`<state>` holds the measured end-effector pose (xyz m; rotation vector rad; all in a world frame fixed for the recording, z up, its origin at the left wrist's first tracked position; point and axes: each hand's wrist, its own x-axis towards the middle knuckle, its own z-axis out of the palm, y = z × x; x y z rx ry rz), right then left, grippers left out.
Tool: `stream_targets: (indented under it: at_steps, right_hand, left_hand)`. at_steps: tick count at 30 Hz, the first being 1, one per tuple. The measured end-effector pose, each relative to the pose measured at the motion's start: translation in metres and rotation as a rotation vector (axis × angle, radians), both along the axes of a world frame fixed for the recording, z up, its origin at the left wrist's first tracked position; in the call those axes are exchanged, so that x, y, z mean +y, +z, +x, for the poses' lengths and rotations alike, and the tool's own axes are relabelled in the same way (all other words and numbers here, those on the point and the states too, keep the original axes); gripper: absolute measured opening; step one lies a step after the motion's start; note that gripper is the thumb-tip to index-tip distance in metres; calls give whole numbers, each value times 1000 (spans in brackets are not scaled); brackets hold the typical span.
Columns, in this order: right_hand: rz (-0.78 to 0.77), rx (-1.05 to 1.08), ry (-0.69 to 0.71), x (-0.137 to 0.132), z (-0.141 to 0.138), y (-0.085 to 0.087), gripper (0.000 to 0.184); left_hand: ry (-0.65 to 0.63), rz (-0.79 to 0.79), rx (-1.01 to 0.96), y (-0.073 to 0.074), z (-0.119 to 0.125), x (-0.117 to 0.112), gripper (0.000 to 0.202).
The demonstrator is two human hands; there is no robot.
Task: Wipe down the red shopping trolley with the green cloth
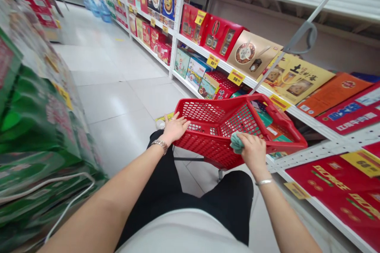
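Note:
A red plastic shopping basket (204, 142) with perforated walls stands in front of my knees, tilted in view, on a dark frame low to the floor. My left hand (175, 126) lies on its left near corner, fingers stretched over the rim. A metal watch (160, 145) is on that wrist. In my right hand (253, 150) a crumpled green cloth (236, 143) is pinched at the near rim, toward the right end. The inside of the basket shows bare mesh on the left; the right end is partly covered by its red handle (279, 118).
White shelves (213, 53) with boxed goods and yellow price tags (236, 77) run along the right. A grey rod with a hook (303, 39) slants before them. Green packages (29, 118) are stacked at left. The tiled aisle (115, 99) leads to blue water bottles (103, 11).

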<state>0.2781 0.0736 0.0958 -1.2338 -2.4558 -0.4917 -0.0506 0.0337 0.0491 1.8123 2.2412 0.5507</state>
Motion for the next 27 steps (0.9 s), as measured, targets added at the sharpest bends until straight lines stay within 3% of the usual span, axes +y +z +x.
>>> stream_targets:
  at_steps: [4,7,9,12,16,20,23,27]
  right_hand:
    - [99,-24,-148,23,59,23,39]
    - [89,33,-197,36,73,29,36]
    - [44,61,-153,37,66,25,36]
    - [-24,44,-57,28,32,8,31]
    - [-96,-60,-26,9,-31,-12,54]
    - [-188,-170,-17,3,-75,-13,49]
    - [-255,-168,88,5,-81,-4,45]
    - [-304,-73,154,13,-54,12,38]
  left_hand:
    - [-2,12,-2,-2,3,0,50]
    - [8,17,5,-4,5,2,51]
    - [5,17,4,-5,6,3,51]
    - [-3,4,-3,-5,5,5,52]
    - [-6,-23,-5,-5,1,6,54]
    - [-1,-21,8,-5,-6,5,53]
    - [-12,-8,30,-6,-16,6,53]
    - [-20,-31,46,-6,-33,8,52]
